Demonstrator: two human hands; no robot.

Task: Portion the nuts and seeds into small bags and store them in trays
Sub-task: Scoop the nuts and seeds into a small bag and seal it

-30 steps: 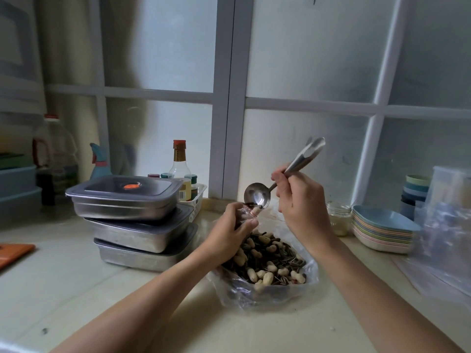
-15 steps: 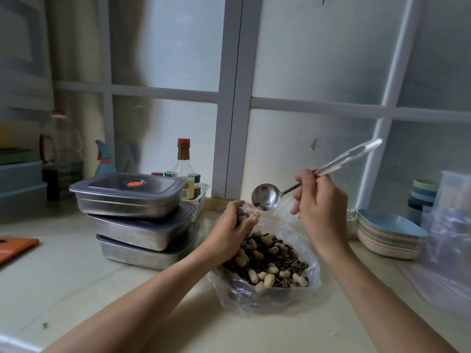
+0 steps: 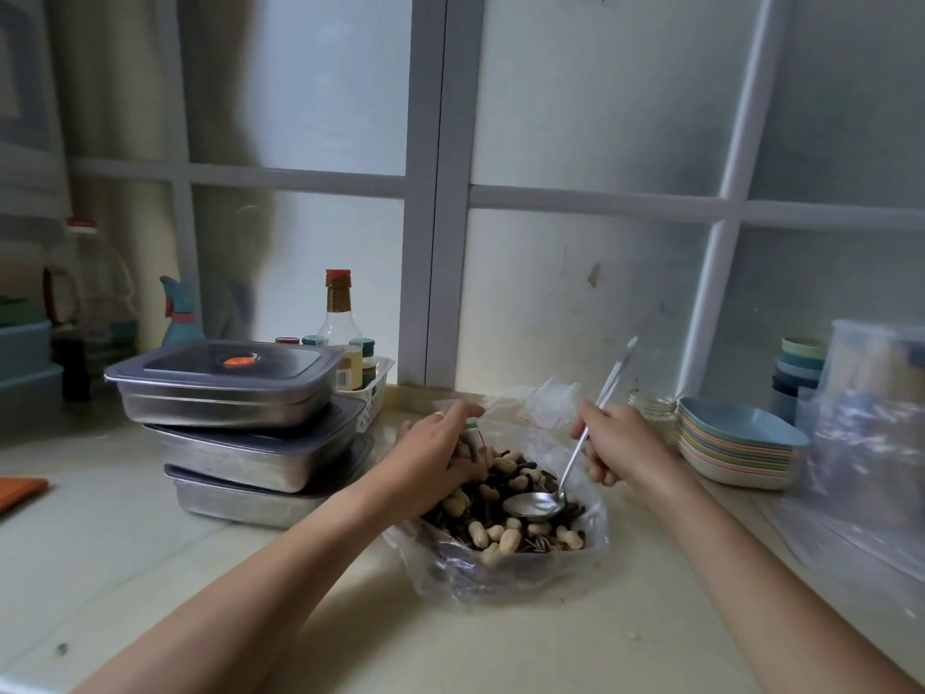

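Grips spoon point(image 3: 533, 507) in right hand point(image 3: 618, 443), small bag point(image 3: 473, 437) in left hand point(image 3: 435, 453); risks spilling nuts point(image 3: 505, 538) beside left hand (floppy bag mouth).

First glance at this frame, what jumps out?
The open bag of nuts and seeds, mid-counter: the right hand holds a spoon in it while the left hand grips a small bag at its rim. Left of it, three lidded steel trays stand stacked.
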